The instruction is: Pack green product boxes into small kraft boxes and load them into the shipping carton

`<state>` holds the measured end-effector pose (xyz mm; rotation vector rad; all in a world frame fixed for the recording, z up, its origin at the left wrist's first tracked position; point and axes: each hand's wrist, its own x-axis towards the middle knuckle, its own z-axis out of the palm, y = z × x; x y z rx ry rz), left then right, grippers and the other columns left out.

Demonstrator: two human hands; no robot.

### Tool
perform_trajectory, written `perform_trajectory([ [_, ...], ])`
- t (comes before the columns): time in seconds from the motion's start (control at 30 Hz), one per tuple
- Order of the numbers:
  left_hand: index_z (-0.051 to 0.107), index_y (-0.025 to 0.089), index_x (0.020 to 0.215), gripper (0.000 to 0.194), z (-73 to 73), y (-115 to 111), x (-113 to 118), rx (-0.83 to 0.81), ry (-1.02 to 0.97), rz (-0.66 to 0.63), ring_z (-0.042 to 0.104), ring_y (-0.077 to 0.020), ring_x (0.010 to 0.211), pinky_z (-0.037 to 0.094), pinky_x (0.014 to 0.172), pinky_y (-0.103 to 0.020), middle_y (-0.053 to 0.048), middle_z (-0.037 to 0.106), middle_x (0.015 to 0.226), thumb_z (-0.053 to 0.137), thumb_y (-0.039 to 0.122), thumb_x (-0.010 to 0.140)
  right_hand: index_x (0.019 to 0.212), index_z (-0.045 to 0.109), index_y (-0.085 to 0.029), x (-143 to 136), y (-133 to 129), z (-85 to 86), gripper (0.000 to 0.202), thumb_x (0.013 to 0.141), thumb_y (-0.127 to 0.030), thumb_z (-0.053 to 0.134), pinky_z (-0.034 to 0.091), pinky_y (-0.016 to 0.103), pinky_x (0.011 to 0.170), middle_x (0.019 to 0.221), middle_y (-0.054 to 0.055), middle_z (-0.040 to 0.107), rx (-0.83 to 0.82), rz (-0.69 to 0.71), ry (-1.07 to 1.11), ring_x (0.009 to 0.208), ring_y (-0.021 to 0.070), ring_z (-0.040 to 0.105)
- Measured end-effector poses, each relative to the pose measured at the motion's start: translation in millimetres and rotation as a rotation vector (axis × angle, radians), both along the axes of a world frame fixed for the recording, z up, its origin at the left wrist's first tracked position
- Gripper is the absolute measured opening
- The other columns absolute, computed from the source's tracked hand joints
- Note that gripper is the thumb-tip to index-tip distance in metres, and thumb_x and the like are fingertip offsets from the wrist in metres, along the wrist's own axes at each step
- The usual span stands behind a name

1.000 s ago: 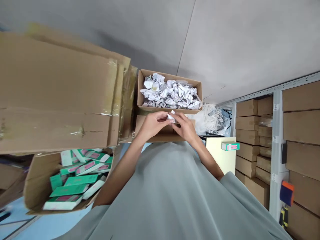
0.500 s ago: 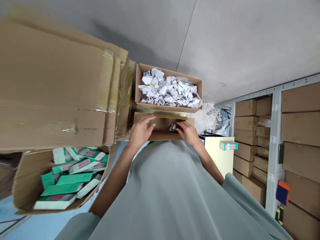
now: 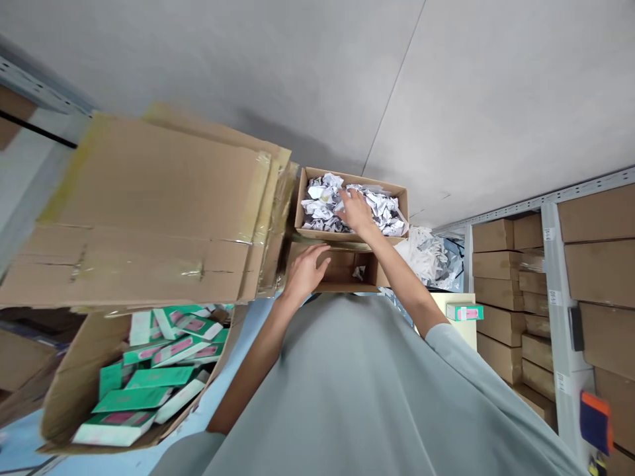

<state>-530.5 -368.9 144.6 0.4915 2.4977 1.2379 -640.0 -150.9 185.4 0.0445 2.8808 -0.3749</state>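
An open cardboard box stands right in front of me, with a small piece of crumpled paper inside toward its right end. At its left side rests my left hand, fingers stretched out and thumb apart, holding nothing. Behind it is a second cardboard box full of crumpled white paper. My right hand reaches over that paper, its fingers apart and slightly bent, touching or just above it. My right forearm crosses the front box's right end and hides part of it.
Flattened cardboard is stacked on the left. Below it, a large carton holds several green-and-white packets. One green packet lies on a pale surface to the right, near white paper strips. Shelves with brown boxes line the right.
My right hand has left the front box and moved forward to the paper-filled box. My left hand stays at the front box's left side. The view has shifted left and up.
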Motion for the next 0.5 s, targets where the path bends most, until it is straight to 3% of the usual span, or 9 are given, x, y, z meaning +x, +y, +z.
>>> perform_trajectory([
  [0.1, 0.076, 0.025, 0.138, 0.04, 1.3, 0, 0, 0.001, -0.014, 0.001, 0.072, -0.0324, 0.14, 0.056, 0.124, -0.049, -0.012, 0.076, 0.15, 0.059, 0.031, 0.102, 0.163, 0.055, -0.01, -7, -2, -10.8, 0.062, 0.106, -0.023, 0.075, 0.048, 0.055, 0.127, 0.16, 0.025, 0.062, 0.041, 0.022, -0.026, 0.152, 0.0383, 0.053],
  [0.27, 0.076, 0.024, 0.138, 0.041, -0.4, 1, 0, 0.004, -0.017, 0.025, 0.073, -0.0334, 0.139, 0.056, 0.123, -0.049, -0.012, 0.077, 0.148, 0.059, 0.032, 0.102, 0.142, 0.073, -0.015, -3, 0, -18.6, 0.032, 0.113, -0.027, 0.065, 0.045, 0.055, 0.126, 0.149, 0.019, 0.073, 0.024, 0.045, 0.014, 0.145, 0.0367, 0.055],
  [0.4, 0.076, 0.024, 0.137, 0.04, -1.9, 1, 1, 0.005, -0.025, 0.024, 0.074, -0.0332, 0.137, 0.057, 0.122, -0.048, -0.013, 0.078, 0.147, 0.058, 0.034, 0.103, 0.142, 0.073, -0.012, 4, -2, -17.4, 0.036, 0.111, -0.028, 0.066, 0.044, 0.054, 0.127, 0.146, 0.021, 0.074, 0.022, 0.043, 0.021, 0.143, 0.0377, 0.059],
  [0.5, 0.076, 0.025, 0.137, 0.039, -2.6, 0, 2, 0.008, -0.033, 0.034, 0.074, -0.0335, 0.136, 0.057, 0.121, -0.048, -0.012, 0.078, 0.147, 0.059, 0.034, 0.103, 0.147, 0.072, -0.013, 20, -1, -7.1, 0.04, 0.111, -0.026, 0.063, 0.046, 0.05, 0.128, 0.149, 0.019, 0.073, -0.071, 0.005, 0.105, 0.144, 0.0354, 0.061],
])
